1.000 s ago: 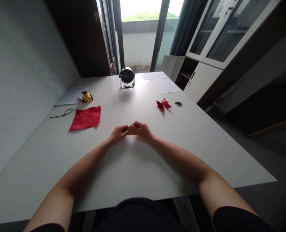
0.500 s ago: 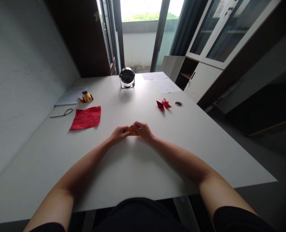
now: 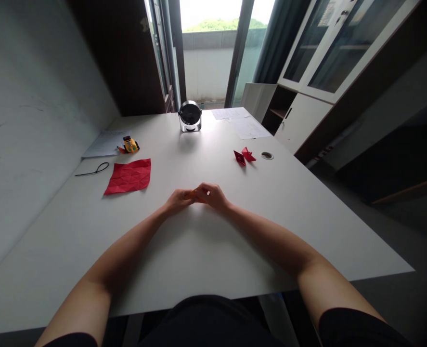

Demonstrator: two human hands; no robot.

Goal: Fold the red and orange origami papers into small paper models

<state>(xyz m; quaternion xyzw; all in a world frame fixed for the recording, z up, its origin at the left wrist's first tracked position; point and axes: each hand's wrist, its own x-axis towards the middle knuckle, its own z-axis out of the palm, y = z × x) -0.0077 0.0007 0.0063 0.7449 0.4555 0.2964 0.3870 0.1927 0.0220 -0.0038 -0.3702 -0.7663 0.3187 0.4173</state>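
Both hands meet at the middle of the white table (image 3: pixel 213 246), around a small piece of folded orange paper (image 3: pixel 190 194). My left hand (image 3: pixel 178 200) is closed on its left side. From the right, my right hand (image 3: pixel 213 195) pinches the paper, its thumb and forefinger bent with a small gap of light between them. Fingers cover most of the paper, so its folded shape cannot be made out. Farther off to the right lie two small red folded paper boats (image 3: pixel 239 158). A creased red paper sheet (image 3: pixel 128 177) lies flat to the left.
A black cable tie (image 3: pixel 97 169) lies beyond the red sheet, near a yellow toy (image 3: pixel 129 145) and white papers (image 3: pixel 103 144). A round black device on a stand (image 3: pixel 190 115) is at the back. More papers (image 3: pixel 247 128) and a cable hole (image 3: pixel 267 155) are at right.
The orange paper has turned in my fingers and now shows less of its face. My right thumb and fingers have shifted slightly, opening a small gap between them.
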